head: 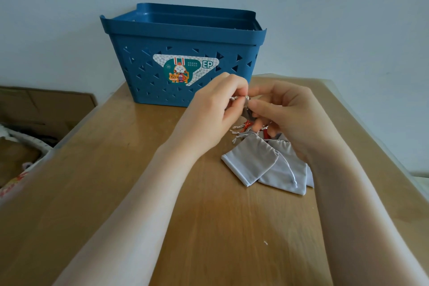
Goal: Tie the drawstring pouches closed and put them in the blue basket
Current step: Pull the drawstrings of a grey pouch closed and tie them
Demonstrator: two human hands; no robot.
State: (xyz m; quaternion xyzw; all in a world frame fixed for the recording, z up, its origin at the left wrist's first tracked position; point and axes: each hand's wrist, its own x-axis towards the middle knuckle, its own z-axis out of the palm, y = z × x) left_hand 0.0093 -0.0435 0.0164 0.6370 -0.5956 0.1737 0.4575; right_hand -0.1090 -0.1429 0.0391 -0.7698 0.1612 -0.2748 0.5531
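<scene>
A blue basket [181,37] with triangular holes and a rabbit sticker stands at the far side of the wooden table [111,169]. Just in front of it, my left hand [209,109] and my right hand [285,114] meet above the table. Both pinch the white drawstring of a small grey pouch [246,112], which is mostly hidden between my fingers. Under my right hand lie several flat grey pouches [250,160], overlapping, with their knotted cords pointing towards the basket. Something red [248,124] shows among them, too hidden to identify.
The table's left edge drops to a cardboard box [46,104] and mixed clutter [18,160] on the floor. A pale wall runs right behind the basket. A tiny white scrap [265,243] lies on the near table.
</scene>
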